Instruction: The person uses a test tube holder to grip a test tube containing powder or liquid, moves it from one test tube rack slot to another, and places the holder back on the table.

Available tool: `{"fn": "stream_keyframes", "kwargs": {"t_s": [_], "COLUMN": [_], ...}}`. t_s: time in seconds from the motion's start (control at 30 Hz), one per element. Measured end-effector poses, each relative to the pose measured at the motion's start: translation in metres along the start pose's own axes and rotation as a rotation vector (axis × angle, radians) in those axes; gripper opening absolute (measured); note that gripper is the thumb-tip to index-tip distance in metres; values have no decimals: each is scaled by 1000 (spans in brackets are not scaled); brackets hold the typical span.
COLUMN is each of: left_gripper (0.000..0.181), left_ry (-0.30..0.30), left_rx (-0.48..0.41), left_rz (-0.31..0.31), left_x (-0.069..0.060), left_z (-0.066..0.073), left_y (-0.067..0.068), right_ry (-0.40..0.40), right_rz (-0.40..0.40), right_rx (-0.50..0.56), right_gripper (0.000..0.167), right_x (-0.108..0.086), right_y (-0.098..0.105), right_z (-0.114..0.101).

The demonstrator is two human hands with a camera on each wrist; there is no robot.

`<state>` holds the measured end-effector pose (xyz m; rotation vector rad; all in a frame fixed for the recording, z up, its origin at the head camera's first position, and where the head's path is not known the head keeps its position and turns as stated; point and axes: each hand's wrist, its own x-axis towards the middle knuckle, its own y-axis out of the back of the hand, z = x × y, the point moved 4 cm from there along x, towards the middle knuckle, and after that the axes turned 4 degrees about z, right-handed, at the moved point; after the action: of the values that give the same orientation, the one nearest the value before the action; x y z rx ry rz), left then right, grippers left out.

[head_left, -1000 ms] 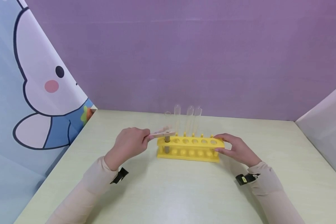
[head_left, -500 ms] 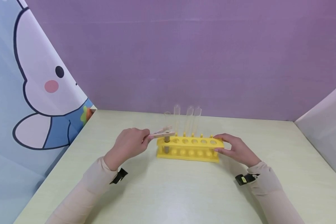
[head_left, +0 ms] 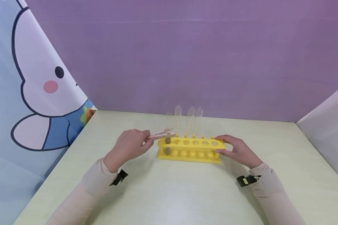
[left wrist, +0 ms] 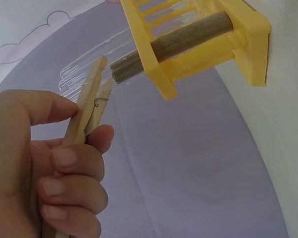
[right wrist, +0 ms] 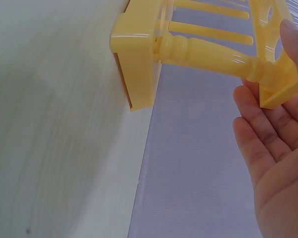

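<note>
My left hand (head_left: 129, 145) holds a wooden test tube holder (head_left: 163, 136), its spring showing in the left wrist view. The holder's tips lie at the upper part of a clear test tube (head_left: 168, 117) in the leftmost hole of a yellow test tube rack (head_left: 191, 146). In that tube's lower part is a brown-grey filling (left wrist: 198, 37). The tips appear to sit either side of the glass just above the filling. At the rack's right end, my right hand (head_left: 238, 150) grips the top plate, thumb on one side and fingers on the other.
Behind the rack's holes, several pegs hold upturned clear test tubes (head_left: 191, 113). The rack stands on a pale table (head_left: 186, 193). A purple backdrop (head_left: 191, 62) rises at the table's far edge, with a cartoon cloth (head_left: 39, 103) on the left.
My left thumb has straightened slightly and shifted down on the holder. The rack, the tubes and my right hand look the same; the head view has drifted a little.
</note>
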<state>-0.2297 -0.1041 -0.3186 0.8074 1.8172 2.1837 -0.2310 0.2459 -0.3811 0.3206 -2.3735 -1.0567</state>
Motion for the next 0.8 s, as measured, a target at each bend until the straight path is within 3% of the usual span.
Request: {"fn": "stream_keyframes", "kwargs": {"t_s": [0.33,0.8], "left_gripper": [22,21], "left_ry": [-24,-44], "left_rx": [-32,13], "left_rz": [17,89], "left_x": [1,4], "left_z": [-1,3], "left_y": [0,8], "right_ry": [5,5], "right_rz": [4,7], "right_rx": [-8,-4], "right_gripper": [42,41], "right_x": [0,1], "right_y": [0,-1], "right_z": [0,2]}}
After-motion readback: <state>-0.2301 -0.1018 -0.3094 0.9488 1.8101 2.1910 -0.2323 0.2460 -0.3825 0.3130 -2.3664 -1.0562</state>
